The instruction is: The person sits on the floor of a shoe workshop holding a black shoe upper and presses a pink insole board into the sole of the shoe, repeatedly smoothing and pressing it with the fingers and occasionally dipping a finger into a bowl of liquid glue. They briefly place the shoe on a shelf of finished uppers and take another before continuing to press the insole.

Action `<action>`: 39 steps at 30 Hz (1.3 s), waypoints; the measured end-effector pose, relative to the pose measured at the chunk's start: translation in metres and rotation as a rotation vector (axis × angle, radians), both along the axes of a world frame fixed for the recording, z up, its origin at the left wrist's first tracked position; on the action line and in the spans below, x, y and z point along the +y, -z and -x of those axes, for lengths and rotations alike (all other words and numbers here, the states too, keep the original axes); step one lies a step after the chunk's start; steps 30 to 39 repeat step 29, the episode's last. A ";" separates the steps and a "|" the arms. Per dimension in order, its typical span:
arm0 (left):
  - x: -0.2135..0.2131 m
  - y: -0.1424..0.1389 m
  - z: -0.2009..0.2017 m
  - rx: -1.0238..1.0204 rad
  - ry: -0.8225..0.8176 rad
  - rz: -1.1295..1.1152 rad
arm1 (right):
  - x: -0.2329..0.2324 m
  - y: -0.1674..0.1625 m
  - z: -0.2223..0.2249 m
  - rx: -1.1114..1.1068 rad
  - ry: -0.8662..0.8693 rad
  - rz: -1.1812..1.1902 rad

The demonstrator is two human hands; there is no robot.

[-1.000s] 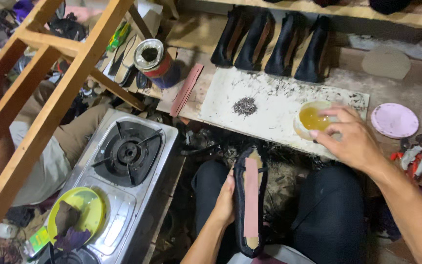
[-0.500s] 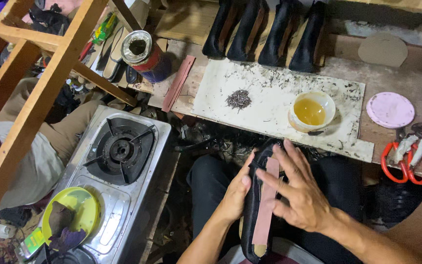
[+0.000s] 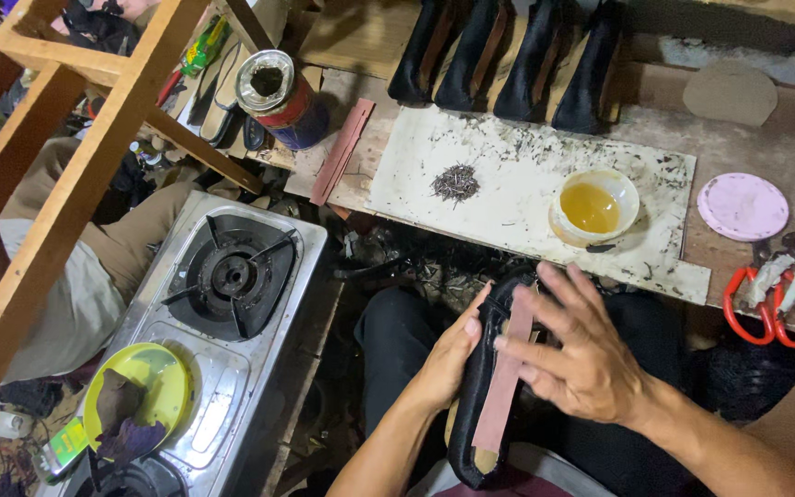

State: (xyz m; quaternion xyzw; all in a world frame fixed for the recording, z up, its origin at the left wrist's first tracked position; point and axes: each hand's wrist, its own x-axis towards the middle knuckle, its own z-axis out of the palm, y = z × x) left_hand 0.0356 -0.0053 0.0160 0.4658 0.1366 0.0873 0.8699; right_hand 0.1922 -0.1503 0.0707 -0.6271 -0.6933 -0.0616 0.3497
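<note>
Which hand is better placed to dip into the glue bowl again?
Right. The right hand lies open over the strip, on the side of the bowl. The left hand grips the black shoe piece, steadying it.

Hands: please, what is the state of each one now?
Left hand: holding the black shoe by its side.
Right hand: open, fingers on the pink strip.

Right hand (image 3: 581, 354) hiding part of the shoe (image 3: 482, 396), black uppers (image 3: 508, 60) cropped at top edge, pile (image 3: 455, 182) too small to identify
</note>
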 end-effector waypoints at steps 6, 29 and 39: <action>-0.001 0.006 -0.003 0.023 -0.006 -0.009 | -0.002 0.003 0.007 0.000 -0.081 0.018; 0.004 0.097 0.019 -0.081 -0.245 0.347 | 0.045 0.015 -0.146 -0.134 0.527 0.527; 0.004 0.097 0.019 -0.081 -0.245 0.347 | 0.045 0.015 -0.146 -0.134 0.527 0.527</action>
